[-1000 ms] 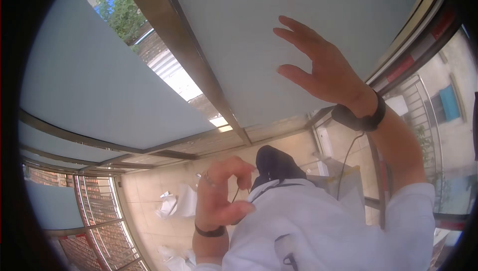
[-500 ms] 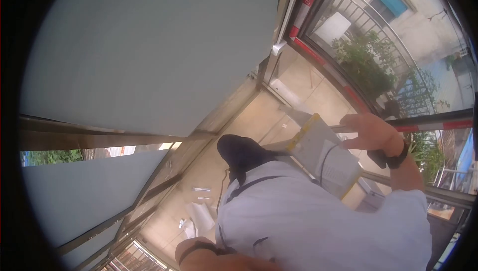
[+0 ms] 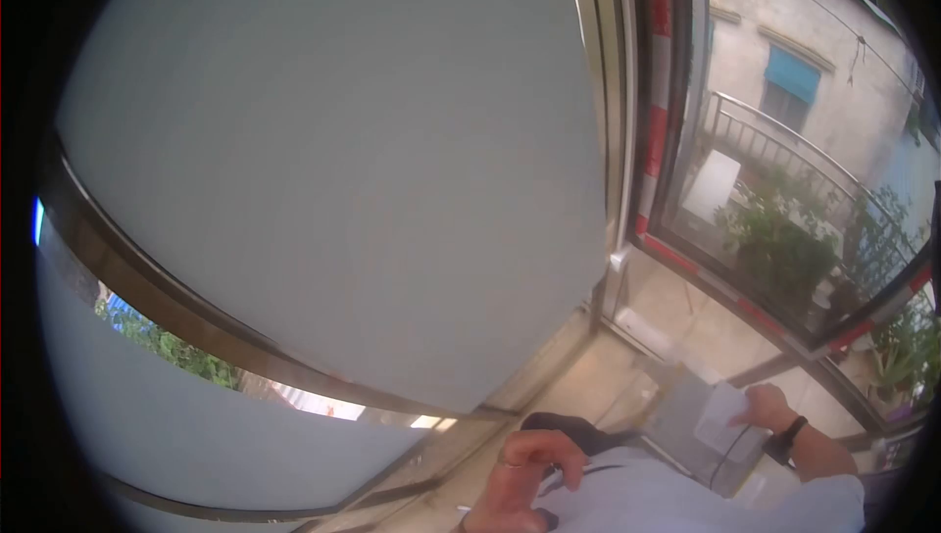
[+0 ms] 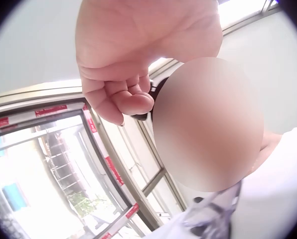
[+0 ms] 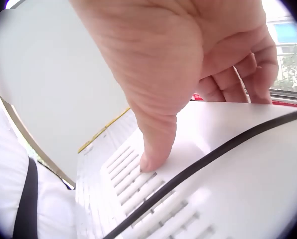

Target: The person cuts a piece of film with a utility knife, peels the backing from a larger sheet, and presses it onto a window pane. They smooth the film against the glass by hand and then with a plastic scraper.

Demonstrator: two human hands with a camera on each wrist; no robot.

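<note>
In the head view my right hand [image 3: 769, 411] grips a white plastic piece with slotted vents [image 3: 723, 413]. Its thumb presses on the slotted face [image 5: 131, 181] in the right wrist view, and the other fingers reach over the far edge, partly hidden. A black cable [image 5: 198, 167] runs across that face. My left hand [image 3: 527, 469] is raised in front of the white shirt [image 3: 652, 479], fingers loosely curled and a gap before the thumb. The left wrist view has this hand [image 4: 138, 55] close to the person's blurred head, with a dark object behind its fingertips.
A large frosted panel [image 3: 372, 170] fills the left and middle. To the right stands a window frame with red-and-white tape [image 3: 659, 92], plants [image 3: 784, 244] and a railing beyond it. Beside the person is a grey box with yellow edges [image 3: 676, 415] on a tiled floor [image 3: 657, 288].
My right hand has come down from the frosted panel to the white slotted piece. My left hand dropped low, then rose again before the chest. The head view has turned toward the window.
</note>
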